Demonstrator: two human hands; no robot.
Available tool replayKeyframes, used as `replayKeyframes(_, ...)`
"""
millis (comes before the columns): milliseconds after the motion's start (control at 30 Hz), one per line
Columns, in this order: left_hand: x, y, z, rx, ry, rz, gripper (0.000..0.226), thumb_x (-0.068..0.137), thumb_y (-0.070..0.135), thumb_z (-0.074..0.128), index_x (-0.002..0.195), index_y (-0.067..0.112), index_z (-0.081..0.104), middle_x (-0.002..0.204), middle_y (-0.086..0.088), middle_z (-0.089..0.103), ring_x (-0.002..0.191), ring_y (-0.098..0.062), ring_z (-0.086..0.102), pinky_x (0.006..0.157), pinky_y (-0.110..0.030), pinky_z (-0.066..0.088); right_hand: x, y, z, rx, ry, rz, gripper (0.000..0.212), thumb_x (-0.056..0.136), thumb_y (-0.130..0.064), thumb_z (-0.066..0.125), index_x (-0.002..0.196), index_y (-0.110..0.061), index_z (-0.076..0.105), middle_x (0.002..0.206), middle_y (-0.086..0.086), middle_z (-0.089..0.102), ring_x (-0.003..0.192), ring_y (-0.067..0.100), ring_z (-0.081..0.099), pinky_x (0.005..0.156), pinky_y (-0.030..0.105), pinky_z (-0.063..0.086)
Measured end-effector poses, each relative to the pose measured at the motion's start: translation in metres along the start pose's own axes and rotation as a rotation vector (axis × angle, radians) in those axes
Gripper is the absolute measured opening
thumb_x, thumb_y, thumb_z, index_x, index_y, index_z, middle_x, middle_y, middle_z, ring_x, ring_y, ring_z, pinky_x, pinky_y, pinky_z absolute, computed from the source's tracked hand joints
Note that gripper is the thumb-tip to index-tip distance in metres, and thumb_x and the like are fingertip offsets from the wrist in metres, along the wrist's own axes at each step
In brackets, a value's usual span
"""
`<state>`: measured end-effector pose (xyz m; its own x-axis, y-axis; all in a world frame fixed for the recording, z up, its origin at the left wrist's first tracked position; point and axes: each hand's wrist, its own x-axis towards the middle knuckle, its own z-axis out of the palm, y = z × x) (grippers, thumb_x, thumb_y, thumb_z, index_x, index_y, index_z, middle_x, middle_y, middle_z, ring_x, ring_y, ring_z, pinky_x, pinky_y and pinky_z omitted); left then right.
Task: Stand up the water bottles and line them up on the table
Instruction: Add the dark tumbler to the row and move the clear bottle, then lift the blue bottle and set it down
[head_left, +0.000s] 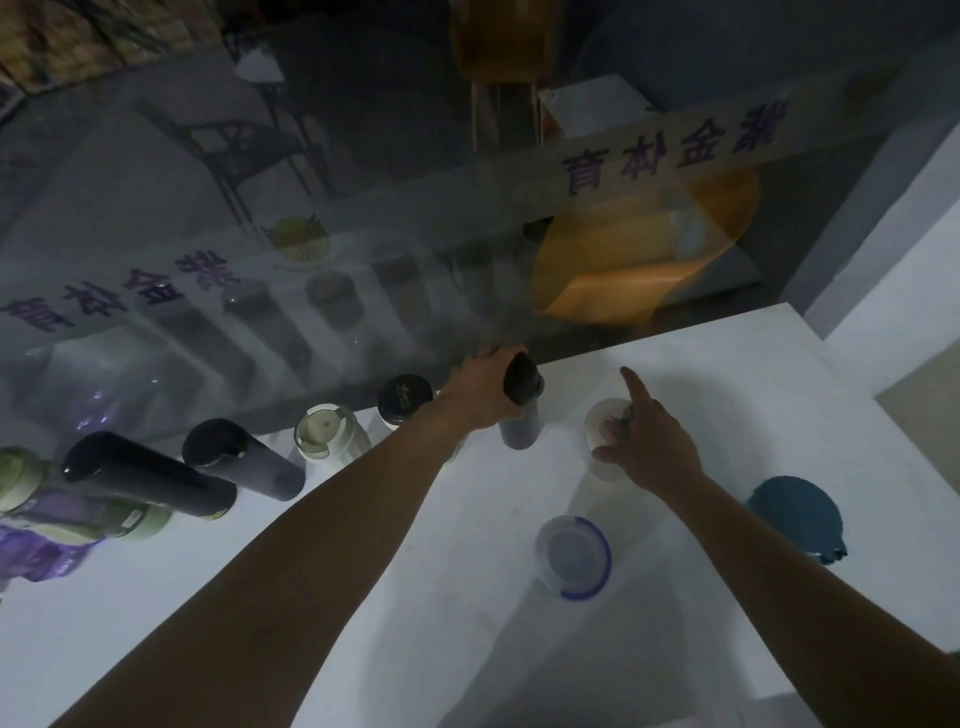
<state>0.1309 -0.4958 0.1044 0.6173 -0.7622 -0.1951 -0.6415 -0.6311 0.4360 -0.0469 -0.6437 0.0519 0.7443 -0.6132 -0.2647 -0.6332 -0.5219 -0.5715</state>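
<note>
- The left hand (485, 387) has its fingers wrapped around the cap end of a dark slim bottle (520, 410), which stands upright on the white tabletop (727, 374) close to the glass pane (208, 208) at the far edge.
- The right hand (649, 452) rests over a clear bottle (602, 441), index finger stretched out and the other fingers curled at its top; whether they actually pinch it cannot be told.
- Risk: the row runs along the far edge beside the glass, so a careless set-down could knock the dark slim bottle against the pane or its neighbour, the black-lidded bottle (404, 397).
- Risk: the left forearm crosses just beside the cream-capped bottle (324, 434) and could sweep it over on withdrawal.
- Tall narrow cylinders likely tip easily; the two long black flasks (150, 475) look smooth and glossy, hence slippery.
- The tabletop is matte and flat, and should give steady footing.
- Nearer the person, a translucent bottle with a blue-rimmed lid (574, 558) and a teal rounded one (797, 519) stand apart, not yet in line.
- Dim light and reflections blur fine surface detail.
</note>
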Motion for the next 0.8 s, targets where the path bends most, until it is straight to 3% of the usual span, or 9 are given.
replayKeyframes(100, 0.002, -0.007, 0.002, 0.021, -0.010, 0.035, 0.080, 0.062, 0.034, 0.078, 0.132, 0.034, 0.038, 0.132, -0.003, 0.053, 0.119, -0.031, 0.052, 0.098, -0.050, 0.047, -0.015, -0.007, -0.008, 0.025, 0.038, 0.001, 0.108, 0.070, -0.043, 0.082, 0.149, -0.035, 0.009, 0.138, 0.003, 0.053, 0.121, 0.030, 0.055, 0.103, 0.048, 0.043)
replayKeyframes(267, 0.001, -0.023, 0.005, 0.031, -0.009, 0.031, 0.100, 0.064, 0.035, 0.079, 0.145, 0.037, 0.020, 0.149, -0.006, 0.035, 0.133, -0.038, 0.036, 0.107, -0.055, 0.037, -0.085, -0.028, -0.010, 0.155, 0.222, -0.092, 0.064, 0.081, -0.045, 0.071, 0.136, -0.028, 0.044, 0.137, -0.002, 0.051, 0.122, 0.022, 0.052, 0.102, 0.033, 0.041)
replayKeyframes(333, -0.014, -0.022, 0.004, -0.023, 0.046, 0.048, 0.100, 0.069, 0.033, 0.076, 0.149, 0.035, 0.015, 0.152, -0.009, 0.030, 0.134, -0.040, 0.032, 0.109, -0.055, 0.033, -0.120, -0.036, -0.006, 0.216, 0.202, -0.101, 0.054, 0.082, -0.043, 0.070, 0.131, -0.030, 0.050, 0.134, -0.008, 0.051, 0.120, 0.017, 0.051, 0.102, 0.031, 0.042)
replayKeyframes(467, -0.064, -0.021, 0.017, -0.294, 0.387, 0.078, 0.082, 0.071, 0.041, 0.060, 0.146, 0.022, 0.034, 0.143, -0.008, 0.045, 0.128, -0.031, 0.043, 0.108, -0.047, 0.037, -0.169, -0.048, 0.010, 0.149, 0.005, -0.085, 0.068, 0.074, -0.055, 0.072, 0.132, -0.048, 0.039, 0.144, -0.017, 0.041, 0.129, 0.009, 0.043, 0.107, 0.036, 0.043)
replayKeyframes(533, -0.089, -0.027, 0.040, -0.422, 0.486, 0.071, 0.075, 0.074, 0.033, 0.062, 0.143, 0.017, 0.038, 0.142, -0.008, 0.046, 0.130, -0.027, 0.043, 0.108, -0.046, 0.038, -0.179, -0.051, 0.018, 0.062, -0.050, -0.076, 0.078, 0.070, -0.060, 0.074, 0.135, -0.053, 0.032, 0.148, -0.018, 0.034, 0.131, 0.008, 0.040, 0.107, 0.032, 0.043)
replayKeyframes(633, -0.130, -0.033, 0.085, -0.557, 0.430, -0.039, 0.072, 0.081, 0.024, 0.065, 0.145, 0.018, 0.032, 0.151, -0.008, 0.035, 0.139, -0.027, 0.032, 0.114, -0.047, 0.031, -0.183, -0.058, 0.026, -0.082, -0.096, -0.090, 0.081, 0.075, -0.047, 0.076, 0.141, -0.046, 0.030, 0.152, -0.016, 0.029, 0.134, 0.009, 0.036, 0.107, 0.025, 0.041)
replayKeyframes(733, -0.154, -0.039, 0.126, -0.528, 0.334, -0.139, 0.077, 0.083, 0.021, 0.067, 0.148, 0.023, 0.026, 0.156, -0.007, 0.028, 0.143, -0.027, 0.026, 0.116, -0.040, 0.022, -0.177, -0.062, 0.028, -0.168, -0.086, -0.079, 0.076, 0.082, -0.035, 0.073, 0.144, -0.041, 0.030, 0.152, -0.012, 0.028, 0.134, 0.013, 0.038, 0.103, 0.024, 0.042)
replayKeyframes(800, -0.164, -0.041, 0.141, -0.514, 0.216, -0.191, 0.079, 0.083, 0.022, 0.066, 0.149, 0.030, 0.023, 0.158, -0.005, 0.021, 0.144, -0.028, 0.021, 0.115, -0.045, 0.025, -0.172, -0.061, 0.029, -0.137, -0.108, -0.059, 0.077, 0.081, -0.031, 0.074, 0.144, -0.042, 0.030, 0.150, -0.011, 0.031, 0.132, 0.015, 0.040, 0.101, 0.024, 0.044)
